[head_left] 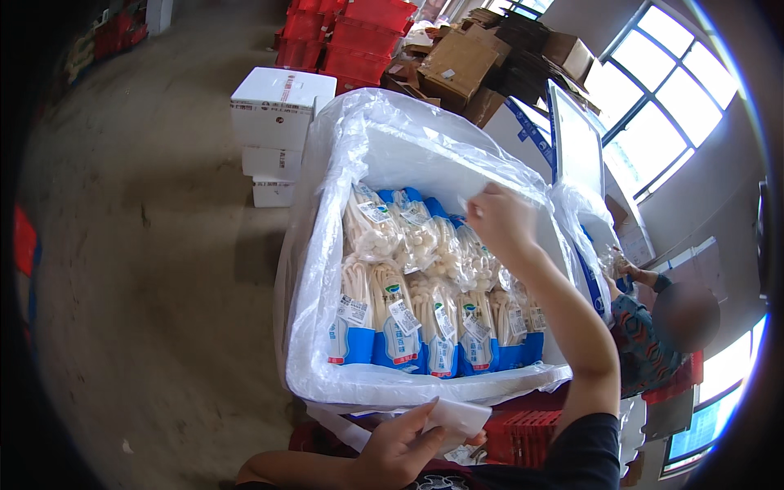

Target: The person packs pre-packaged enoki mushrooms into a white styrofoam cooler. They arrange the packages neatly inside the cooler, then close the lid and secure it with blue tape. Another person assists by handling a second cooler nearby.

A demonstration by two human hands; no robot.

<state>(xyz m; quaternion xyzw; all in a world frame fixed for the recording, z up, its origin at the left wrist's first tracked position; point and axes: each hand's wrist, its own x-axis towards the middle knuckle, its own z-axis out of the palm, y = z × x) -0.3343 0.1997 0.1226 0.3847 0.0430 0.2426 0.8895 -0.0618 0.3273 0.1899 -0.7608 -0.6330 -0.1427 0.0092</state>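
Observation:
My left hand [401, 444] grips a white label strip [460, 418] just below the near rim of a foam box [343, 389]. A pale tail of the strip hangs off to the left. My right hand [502, 220] is raised over the far right part of the box, blurred, its fingers pinched at a small white piece that looks like a label [463, 201]. In the plastic-lined box lie two rows of bagged enoki mushrooms [395, 306] in clear and blue packaging. Stickers with printed codes [404, 317] are on many of the bags.
White foam boxes [278, 113] stand stacked at the left, with red crates [361, 46] and cardboard boxes [459, 64] behind. At the right, another person [649, 337] handles bags at a second lined box [588, 214]. Red crates [520, 435] sit below my box.

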